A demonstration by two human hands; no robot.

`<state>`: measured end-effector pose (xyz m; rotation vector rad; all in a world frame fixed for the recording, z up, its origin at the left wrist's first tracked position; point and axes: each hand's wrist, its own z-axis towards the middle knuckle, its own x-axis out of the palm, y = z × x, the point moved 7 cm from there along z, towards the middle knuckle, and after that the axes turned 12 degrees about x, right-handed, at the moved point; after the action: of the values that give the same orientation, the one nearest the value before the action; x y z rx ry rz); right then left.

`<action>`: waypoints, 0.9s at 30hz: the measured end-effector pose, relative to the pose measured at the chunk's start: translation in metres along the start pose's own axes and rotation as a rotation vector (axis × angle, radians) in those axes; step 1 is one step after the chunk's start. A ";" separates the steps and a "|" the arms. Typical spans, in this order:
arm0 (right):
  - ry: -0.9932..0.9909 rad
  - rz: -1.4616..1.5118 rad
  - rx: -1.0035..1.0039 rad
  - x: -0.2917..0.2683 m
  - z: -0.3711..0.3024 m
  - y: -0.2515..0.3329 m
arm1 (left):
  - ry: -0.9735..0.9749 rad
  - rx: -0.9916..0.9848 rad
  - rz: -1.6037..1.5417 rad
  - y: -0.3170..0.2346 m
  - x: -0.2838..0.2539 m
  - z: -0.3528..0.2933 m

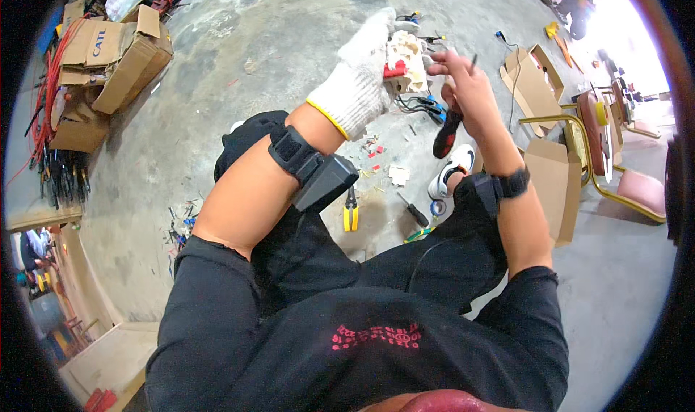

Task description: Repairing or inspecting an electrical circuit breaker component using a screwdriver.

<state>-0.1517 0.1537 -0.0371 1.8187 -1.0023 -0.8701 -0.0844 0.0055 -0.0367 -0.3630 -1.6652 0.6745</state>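
My left hand (pixel 365 68) wears a white knit glove with a yellow cuff. Its fingers hold the side of a cream-coloured electrical block (pixel 407 61) with a red part on its near left, above the concrete floor. Just to the right, my bare right hand (pixel 467 93) is closed around a screwdriver (pixel 447 135). The black-and-red handle points down toward me, and a dark tip shows above the fingers. Blue connectors (pixel 436 109) on black leads lie beneath the block. Between my legs are yellow-handled wire strippers (pixel 351 213) and a second screwdriver (pixel 414 211).
A roll of blue tape (pixel 437 207) and a green-and-yellow tool (pixel 418 234) lie near my shoe (pixel 457 171). Wire scraps (pixel 373 151) litter the floor. Cardboard boxes (pixel 130 68) stand at left beside red cables. An opened carton (pixel 534 82) and pink-seated chairs (pixel 637 191) are at right.
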 end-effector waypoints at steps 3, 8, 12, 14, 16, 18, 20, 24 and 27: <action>0.032 -0.033 -0.065 0.003 -0.029 0.004 | -0.049 0.003 0.058 0.008 0.004 -0.004; 0.040 -0.212 -0.343 0.026 -0.049 0.005 | -0.096 0.061 0.223 0.012 -0.001 -0.010; -0.026 -0.261 -0.472 0.013 -0.063 0.017 | -0.150 0.068 0.338 0.006 0.004 -0.014; -0.066 -0.413 -0.662 0.013 -0.080 0.033 | -0.050 0.173 0.564 0.006 0.000 -0.012; -0.063 -0.369 -0.773 0.011 -0.080 0.035 | 0.074 0.260 0.782 0.000 0.018 -0.015; -0.049 -0.366 -0.922 0.005 -0.089 0.041 | 0.135 -0.045 0.231 0.016 0.035 -0.027; -0.080 -0.304 -0.945 -0.005 -0.088 0.045 | 0.185 -0.051 0.255 0.020 0.037 -0.026; -0.057 -0.192 -0.982 -0.018 -0.091 0.045 | 0.342 -0.029 0.331 0.026 0.044 -0.028; -0.078 -0.363 -1.140 -0.014 -0.096 0.040 | 0.232 -0.205 0.100 0.030 0.045 -0.032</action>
<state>-0.0867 0.1870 0.0382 0.9614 -0.0813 -1.3597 -0.0669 0.0624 -0.0163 -0.6504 -1.5042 0.5146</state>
